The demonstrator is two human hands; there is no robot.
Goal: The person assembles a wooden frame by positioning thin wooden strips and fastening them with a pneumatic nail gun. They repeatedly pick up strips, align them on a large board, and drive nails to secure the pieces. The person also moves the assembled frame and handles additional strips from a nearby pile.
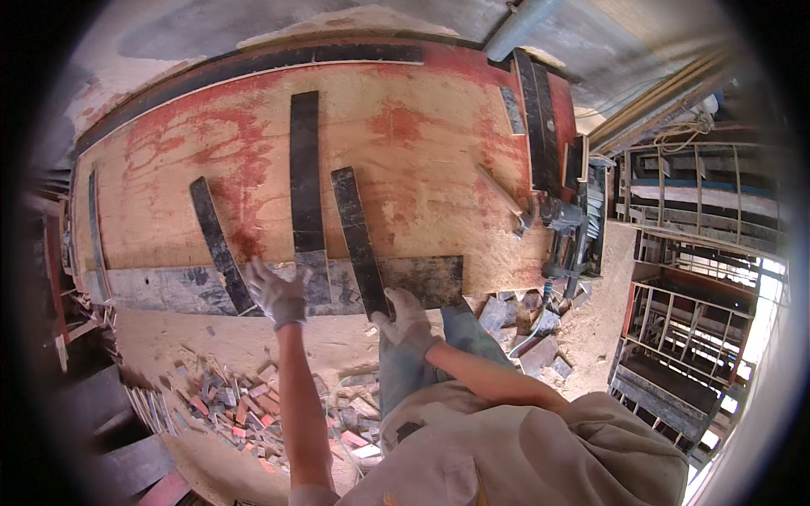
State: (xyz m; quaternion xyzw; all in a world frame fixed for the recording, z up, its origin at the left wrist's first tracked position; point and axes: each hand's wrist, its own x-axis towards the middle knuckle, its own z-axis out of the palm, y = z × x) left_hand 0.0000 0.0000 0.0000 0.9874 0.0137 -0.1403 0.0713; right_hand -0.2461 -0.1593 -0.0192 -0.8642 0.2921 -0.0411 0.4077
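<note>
A large plywood sheet [439, 194] with red stains lies before me, with a long dark board [173, 285] along its near edge. In a pale glove, my right hand [407, 322] grips the near end of a narrow black wooden strip [358, 228], which slants across that board. My left hand [280, 297], also gloved, is open with spread fingers, just right of the near end of another black strip [216, 236]. Between the two strips a longer black strip [306, 169] runs away from me, its near end at the dark board.
A hammer [504, 192] lies on the plywood's right side, beside a dark tool [564, 218] with a hose. Black strips [253, 69] line the far edge. Wood offcuts [240, 405] litter the floor below. Stacked framed panels [683, 337] stand at the right.
</note>
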